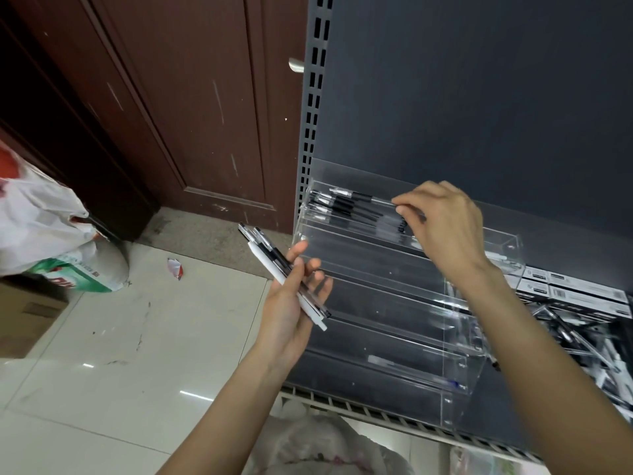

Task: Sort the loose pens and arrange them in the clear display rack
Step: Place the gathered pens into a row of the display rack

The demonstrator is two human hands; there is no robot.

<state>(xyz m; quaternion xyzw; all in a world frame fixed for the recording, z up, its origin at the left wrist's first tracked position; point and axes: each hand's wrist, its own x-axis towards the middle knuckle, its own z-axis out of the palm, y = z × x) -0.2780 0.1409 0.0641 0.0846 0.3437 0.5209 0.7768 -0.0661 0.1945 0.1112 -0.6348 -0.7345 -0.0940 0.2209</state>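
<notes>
Head view: right hand (pixel 442 221) at upper centre-right of frame, over top tier of clear display rack (pixel 394 303). Fingertips pinched tip of one black-grip pen (pixel 359 197), lying across top tier with a small bundle of similar pens (pixel 346 210) already there. Left hand (pixel 291 303) at centre of frame, just left of rack, palm up, fingers and thumb curled round a held bunch of pens (pixel 274 265): one white, rest clear-and-black, tips pointing to upper left. Lower tiers of rack mostly bare; one clear pen with blue tip (pixel 411 368) lay in bottom tier. Loose pen pile (pixel 582 341) on shelf at right edge, beside white boxes (pixel 575 291). Plastic bag (pixel 41 217) on floor, left edge.
</notes>
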